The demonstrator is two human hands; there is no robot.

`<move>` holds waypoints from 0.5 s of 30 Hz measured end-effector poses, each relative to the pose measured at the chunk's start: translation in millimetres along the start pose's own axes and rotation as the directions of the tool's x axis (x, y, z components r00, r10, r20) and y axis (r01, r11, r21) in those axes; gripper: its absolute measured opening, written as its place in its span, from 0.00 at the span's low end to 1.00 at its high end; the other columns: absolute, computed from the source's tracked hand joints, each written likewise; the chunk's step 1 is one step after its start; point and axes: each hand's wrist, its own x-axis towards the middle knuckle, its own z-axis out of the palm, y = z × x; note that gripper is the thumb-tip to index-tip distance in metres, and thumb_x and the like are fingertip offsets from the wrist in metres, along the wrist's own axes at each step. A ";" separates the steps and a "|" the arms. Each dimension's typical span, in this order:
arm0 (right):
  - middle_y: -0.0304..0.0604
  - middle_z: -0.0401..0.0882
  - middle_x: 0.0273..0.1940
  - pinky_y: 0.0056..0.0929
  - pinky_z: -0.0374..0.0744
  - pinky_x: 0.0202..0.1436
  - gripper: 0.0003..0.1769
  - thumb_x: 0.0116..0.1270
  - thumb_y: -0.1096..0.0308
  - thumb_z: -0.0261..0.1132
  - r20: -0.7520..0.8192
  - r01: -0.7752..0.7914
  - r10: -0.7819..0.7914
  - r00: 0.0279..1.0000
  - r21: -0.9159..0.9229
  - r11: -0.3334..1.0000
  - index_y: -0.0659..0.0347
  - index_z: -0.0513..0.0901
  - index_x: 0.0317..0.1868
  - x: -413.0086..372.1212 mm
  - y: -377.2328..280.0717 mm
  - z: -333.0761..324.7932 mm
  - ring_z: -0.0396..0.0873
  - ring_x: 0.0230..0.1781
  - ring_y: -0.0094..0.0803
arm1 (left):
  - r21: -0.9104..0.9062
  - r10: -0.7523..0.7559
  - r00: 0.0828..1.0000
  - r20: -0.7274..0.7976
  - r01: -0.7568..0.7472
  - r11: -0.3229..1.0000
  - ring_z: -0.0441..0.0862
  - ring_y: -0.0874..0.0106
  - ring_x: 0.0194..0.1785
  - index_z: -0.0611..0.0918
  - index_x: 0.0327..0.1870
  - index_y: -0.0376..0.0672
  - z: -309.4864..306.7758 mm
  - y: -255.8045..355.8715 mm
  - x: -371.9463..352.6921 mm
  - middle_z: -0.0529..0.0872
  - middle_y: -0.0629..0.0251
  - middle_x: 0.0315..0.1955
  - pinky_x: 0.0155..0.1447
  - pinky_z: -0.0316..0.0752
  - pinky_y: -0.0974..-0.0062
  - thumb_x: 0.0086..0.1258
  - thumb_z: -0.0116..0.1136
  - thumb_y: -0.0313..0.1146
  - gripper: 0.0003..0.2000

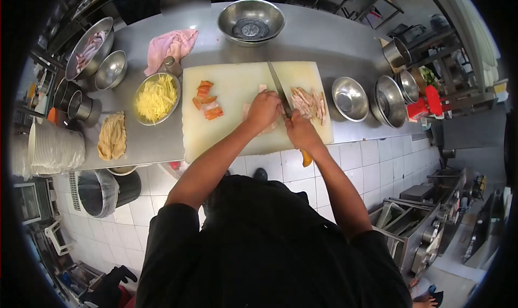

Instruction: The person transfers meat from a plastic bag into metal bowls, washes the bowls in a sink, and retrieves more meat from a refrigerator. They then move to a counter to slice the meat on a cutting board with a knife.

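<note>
My right hand [303,130] is wrapped round a kitchen knife [279,86], whose yellow handle end pokes out below the fist. The long blade points toward the far side of the white cutting board [216,138]. Just left of the blade, my left hand [263,111] is curled over pale pink meat slices [262,87], pressing them on the board; its fingertips are partly hidden. Thin cut meat strips [308,104] lie in a pile right of the knife. At the board's left are orange-red edged meat pieces [207,99].
A bowl of yellow shreds [156,98] stands left of the board, near a pink cloth [171,46] and a tan cloth [112,136]. Metal bowls stand behind [251,22] and right [350,99]. Stacked white containers [55,146] occupy the left end; a lined bin [102,192] is below.
</note>
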 end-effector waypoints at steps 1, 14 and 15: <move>0.70 0.81 0.36 0.55 0.80 0.42 0.14 0.72 0.66 0.51 0.065 -0.041 0.036 0.997 0.071 0.997 0.70 0.69 0.49 -2.4 -1.5 -6.2 0.81 0.35 0.66 | -0.011 0.004 1.000 -0.016 -0.004 1.000 0.81 0.55 0.42 0.84 0.23 0.37 1.9 -0.2 -2.8 0.85 0.57 0.31 0.48 0.78 0.62 0.52 0.59 0.21 0.02; 0.62 0.82 0.34 0.41 0.82 0.26 0.19 0.74 0.61 0.51 0.043 -0.017 0.013 0.999 0.089 0.996 0.73 0.69 0.51 19.4 -16.3 -9.2 0.83 0.20 0.47 | -0.028 0.006 0.998 0.062 -0.004 1.000 0.81 0.57 0.41 0.82 0.24 0.36 -1.3 3.2 -4.6 0.84 0.59 0.31 0.47 0.78 0.62 0.52 0.60 0.20 0.01; 0.61 0.81 0.33 0.39 0.81 0.22 0.20 0.73 0.61 0.52 0.051 -0.003 -0.001 0.999 0.073 0.997 0.74 0.68 0.52 22.2 -14.3 -9.8 0.82 0.18 0.45 | -0.030 -0.002 0.998 0.063 0.004 1.000 0.81 0.56 0.42 0.82 0.24 0.36 -1.5 2.4 -3.9 0.85 0.59 0.32 0.47 0.78 0.62 0.53 0.59 0.21 0.01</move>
